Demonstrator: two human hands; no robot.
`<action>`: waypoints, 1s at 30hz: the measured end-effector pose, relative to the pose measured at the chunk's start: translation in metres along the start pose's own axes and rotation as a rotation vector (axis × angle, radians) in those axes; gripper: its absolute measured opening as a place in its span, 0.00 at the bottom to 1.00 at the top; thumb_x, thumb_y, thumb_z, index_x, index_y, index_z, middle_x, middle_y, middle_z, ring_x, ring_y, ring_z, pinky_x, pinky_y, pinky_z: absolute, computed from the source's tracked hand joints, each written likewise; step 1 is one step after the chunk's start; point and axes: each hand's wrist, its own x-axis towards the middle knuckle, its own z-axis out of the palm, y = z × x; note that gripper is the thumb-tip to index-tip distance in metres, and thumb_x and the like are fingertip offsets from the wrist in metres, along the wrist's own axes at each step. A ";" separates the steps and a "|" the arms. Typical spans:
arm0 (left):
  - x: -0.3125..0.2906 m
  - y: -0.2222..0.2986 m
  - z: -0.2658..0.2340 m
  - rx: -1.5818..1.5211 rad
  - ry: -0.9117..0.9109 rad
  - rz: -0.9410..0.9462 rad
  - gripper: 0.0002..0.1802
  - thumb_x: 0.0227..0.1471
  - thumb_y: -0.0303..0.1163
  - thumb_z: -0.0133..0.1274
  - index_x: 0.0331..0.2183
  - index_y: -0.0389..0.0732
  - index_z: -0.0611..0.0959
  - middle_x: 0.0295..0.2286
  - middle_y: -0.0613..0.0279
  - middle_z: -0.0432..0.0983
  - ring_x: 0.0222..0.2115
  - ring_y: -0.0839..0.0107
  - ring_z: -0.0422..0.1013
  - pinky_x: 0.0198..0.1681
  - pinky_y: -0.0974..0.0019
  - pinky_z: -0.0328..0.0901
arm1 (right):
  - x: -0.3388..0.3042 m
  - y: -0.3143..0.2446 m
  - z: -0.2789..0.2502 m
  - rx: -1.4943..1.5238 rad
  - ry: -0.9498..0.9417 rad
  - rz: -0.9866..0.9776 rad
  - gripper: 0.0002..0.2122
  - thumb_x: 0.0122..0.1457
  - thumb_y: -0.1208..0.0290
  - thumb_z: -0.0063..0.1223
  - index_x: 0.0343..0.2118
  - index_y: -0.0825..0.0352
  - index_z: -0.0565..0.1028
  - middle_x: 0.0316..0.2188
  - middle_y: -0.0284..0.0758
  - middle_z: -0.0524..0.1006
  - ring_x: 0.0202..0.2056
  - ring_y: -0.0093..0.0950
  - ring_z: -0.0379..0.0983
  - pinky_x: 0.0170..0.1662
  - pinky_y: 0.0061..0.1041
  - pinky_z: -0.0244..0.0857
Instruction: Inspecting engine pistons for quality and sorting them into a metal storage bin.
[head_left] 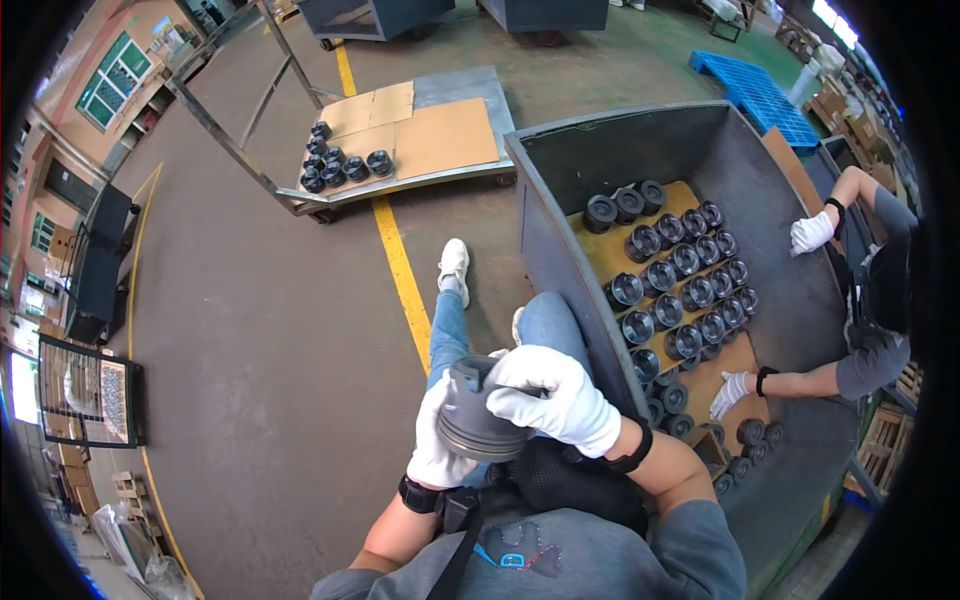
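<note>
Held up in front of the grey shirt (620, 560), one dark grey cylindrical part (470, 415) with grooves round its lower end is gripped by both gloved hands: its left side is clasped by the left hand (437, 445), and its right side is pressed by the right hand (560, 395), whose fingers (515, 404) are bent against it. On the shirt, a small blue-and-red print (513, 560) is carried, its details too small to be read. To the right, rows of black parts (697, 293) are enclosed by a deep grey metal bin (550, 255), whose side wall stands between them and the person's right leg (552, 322). Many are set on a tan board (600, 250). Across the bin, one gloved hand (810, 235) of a co-worker (882, 285) is placed near the edge, while the other gloved hand (730, 395) is lowered over brown cardboard (738, 357). Ahead, further cylinders (355, 168) are grouped on a cardboard-covered flat trolley (465, 83), beside which a yellow floor line (402, 268) is painted. Farther off, a blue pallet (755, 95) is seen.
</note>
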 end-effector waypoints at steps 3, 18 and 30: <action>0.000 -0.006 0.005 -0.181 0.108 -0.125 0.31 0.63 0.51 0.38 0.48 0.30 0.75 0.39 0.44 0.78 0.33 0.53 0.79 0.36 0.53 0.76 | -0.002 -0.005 -0.002 -0.116 0.001 0.023 0.05 0.60 0.73 0.59 0.32 0.70 0.80 0.30 0.37 0.77 0.31 0.33 0.75 0.40 0.29 0.69; 0.002 -0.016 -0.024 -0.626 -0.405 -0.439 0.35 0.65 0.52 0.41 0.53 0.26 0.68 0.40 0.39 0.73 0.36 0.54 0.76 0.34 0.58 0.75 | 0.009 0.021 -0.042 0.487 -0.460 0.247 0.23 0.64 0.76 0.46 0.62 0.75 0.66 0.59 0.42 0.71 0.61 0.33 0.66 0.65 0.33 0.55; 0.008 0.007 -0.013 -0.157 0.004 0.099 0.32 0.60 0.52 0.52 0.59 0.43 0.70 0.52 0.56 0.72 0.50 0.62 0.72 0.53 0.50 0.69 | 0.011 0.009 -0.022 -0.096 -0.235 0.111 0.43 0.56 0.61 0.66 0.68 0.73 0.53 0.64 0.47 0.64 0.61 0.39 0.66 0.63 0.36 0.60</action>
